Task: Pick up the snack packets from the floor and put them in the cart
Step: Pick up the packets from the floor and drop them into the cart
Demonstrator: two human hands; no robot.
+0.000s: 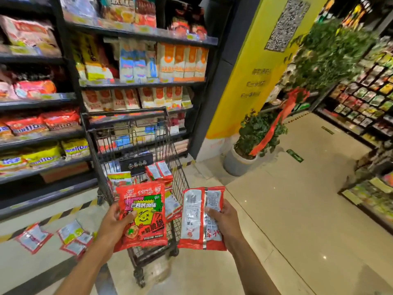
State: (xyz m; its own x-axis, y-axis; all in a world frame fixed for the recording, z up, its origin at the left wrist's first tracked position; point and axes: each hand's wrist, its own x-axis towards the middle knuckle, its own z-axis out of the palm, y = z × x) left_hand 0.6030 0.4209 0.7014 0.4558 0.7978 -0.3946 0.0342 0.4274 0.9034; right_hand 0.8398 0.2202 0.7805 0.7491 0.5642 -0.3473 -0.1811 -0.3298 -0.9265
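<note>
A red snack packet (144, 211) is gripped by the left hand (116, 222), with the thumb laid across its lower left face. Its printed front is turned to the camera: a red ground, a pink and green panel, a yellow cartoon face and bold dark characters. A second packet (202, 218) is pinched by the right hand (223, 220), and its back is shown: silvery white panels of small print, a barcode near the top, a seam down the middle and red edges. Both packets are held with the long axis nearly upright and the top edge pointed away towards the shelves (42, 103). The hands are kept apart, each clamped on its own packet. The left packet is seen over the near end of the wire cart (180, 177), the right one just beside the cart's right wall. More packets (159, 170) are seen lying inside the cart. On the floor at the left, near the shelf base, one packet (34, 237) and a small cluster (73, 237) are left lying flat, pale backs up.
</note>
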